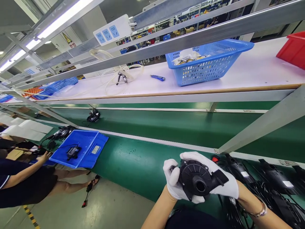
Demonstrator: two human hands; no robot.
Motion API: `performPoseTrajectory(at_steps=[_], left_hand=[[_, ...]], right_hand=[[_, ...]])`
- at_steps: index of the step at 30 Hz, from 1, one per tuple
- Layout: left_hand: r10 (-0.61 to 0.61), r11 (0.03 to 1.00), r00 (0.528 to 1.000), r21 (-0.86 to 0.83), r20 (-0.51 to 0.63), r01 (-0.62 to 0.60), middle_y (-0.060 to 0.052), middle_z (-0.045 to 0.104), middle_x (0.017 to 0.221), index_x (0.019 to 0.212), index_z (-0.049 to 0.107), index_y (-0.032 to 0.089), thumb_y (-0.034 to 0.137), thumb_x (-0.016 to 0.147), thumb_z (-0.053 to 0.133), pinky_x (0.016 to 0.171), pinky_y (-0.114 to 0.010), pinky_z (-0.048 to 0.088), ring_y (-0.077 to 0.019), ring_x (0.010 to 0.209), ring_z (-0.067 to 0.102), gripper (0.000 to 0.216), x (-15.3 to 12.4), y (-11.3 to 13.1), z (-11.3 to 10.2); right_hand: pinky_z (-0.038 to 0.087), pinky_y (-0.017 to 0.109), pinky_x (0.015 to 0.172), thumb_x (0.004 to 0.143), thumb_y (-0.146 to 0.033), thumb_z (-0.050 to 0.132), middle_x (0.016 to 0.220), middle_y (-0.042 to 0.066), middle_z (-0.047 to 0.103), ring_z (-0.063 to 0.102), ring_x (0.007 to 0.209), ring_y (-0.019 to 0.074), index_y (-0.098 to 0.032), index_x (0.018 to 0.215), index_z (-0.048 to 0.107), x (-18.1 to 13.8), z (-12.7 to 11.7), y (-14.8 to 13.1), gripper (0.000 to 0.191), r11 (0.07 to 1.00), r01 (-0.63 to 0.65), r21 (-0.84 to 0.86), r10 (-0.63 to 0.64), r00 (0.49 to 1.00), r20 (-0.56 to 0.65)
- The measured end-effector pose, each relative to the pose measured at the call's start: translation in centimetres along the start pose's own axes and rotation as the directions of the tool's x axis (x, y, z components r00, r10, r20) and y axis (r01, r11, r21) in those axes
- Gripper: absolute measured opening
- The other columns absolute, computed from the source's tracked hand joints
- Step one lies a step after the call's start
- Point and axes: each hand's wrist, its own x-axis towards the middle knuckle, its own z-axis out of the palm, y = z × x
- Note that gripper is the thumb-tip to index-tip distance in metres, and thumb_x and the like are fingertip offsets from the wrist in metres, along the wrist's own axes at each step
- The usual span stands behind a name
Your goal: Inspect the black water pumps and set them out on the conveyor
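Both my hands wear white gloves and hold one black round pump (199, 179) low in the middle of the view, above the near edge of the green conveyor belt (143, 159). My left hand (175, 186) is wrapped round the pump's left side. My right hand (220, 173) curls over its top and right side. The pump's round face with an outlet hole points toward me.
Several black pumps (267, 179) with cables lie on the belt at the right. A blue tray (79, 149) with one pump sits at the left, beside another person's arm (23, 173). The white shelf above carries a blue basket (207, 62), a red bin (294, 49), coiled tubing (116, 78) and a blue cutter (157, 77).
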Motion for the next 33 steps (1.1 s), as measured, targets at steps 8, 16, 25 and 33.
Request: performPoseTrajectory(at_steps=[8, 16, 25, 33], left_hand=[[-0.063, 0.998, 0.997, -0.009, 0.037, 0.063, -0.008, 0.05, 0.108, 0.139, 0.039, 0.034, 0.088, 0.065, 0.065, 0.079, -0.048, 0.05, -0.0285, 0.092, 0.054, 0.095, 0.1, 1.5, -0.1], [-0.028, 0.999, 0.999, 0.016, 0.023, 0.028, -0.009, 0.046, 0.113, 0.139, 0.036, 0.029, 0.093, 0.066, 0.056, 0.077, -0.047, 0.053, -0.0278, 0.092, 0.054, 0.099, -0.5, 0.7, 0.3], [0.017, 0.996, 1.0, 0.088, 0.026, -0.019, -0.008, 0.047, 0.109, 0.139, 0.035, 0.028, 0.092, 0.067, 0.058, 0.076, -0.046, 0.052, -0.0255, 0.088, 0.055, 0.099, 0.8, 1.6, 0.2], [0.028, 0.999, 0.999, 0.029, 0.037, -0.03, -0.005, 0.048, 0.108, 0.126, 0.037, 0.034, 0.087, 0.046, 0.079, 0.077, -0.043, 0.047, -0.0235, 0.083, 0.054, 0.105, 0.7, 1.4, 0.1]], right_hand=[[0.04, 0.051, 0.121, 0.08, -0.057, 0.082, 0.153, 0.013, 0.051, 0.051, 0.14, 0.0356, -0.029, 0.152, 0.044, -0.6, -0.9, 0.3, 0.086, 0.99, -0.119, 0.072, 0.116, 0.992, 0.042], [0.042, 0.054, 0.118, 0.082, -0.051, 0.083, 0.151, 0.015, 0.052, 0.054, 0.137, 0.0352, -0.028, 0.15, 0.046, -0.3, -0.6, 0.4, 0.081, 0.996, -0.077, 0.046, 0.076, 0.997, 0.017], [0.042, 0.053, 0.12, 0.081, -0.058, 0.08, 0.153, 0.013, 0.053, 0.051, 0.14, 0.0368, -0.029, 0.152, 0.048, -0.1, -1.4, -0.4, 0.083, 0.991, -0.136, -0.01, 0.136, 0.99, 0.028], [0.051, 0.054, 0.112, 0.077, -0.077, 0.069, 0.138, 0.013, 0.065, 0.053, 0.138, 0.0404, -0.029, 0.15, 0.056, 0.5, -1.8, -2.0, 0.089, 0.988, -0.154, 0.03, 0.153, 0.988, 0.011]])
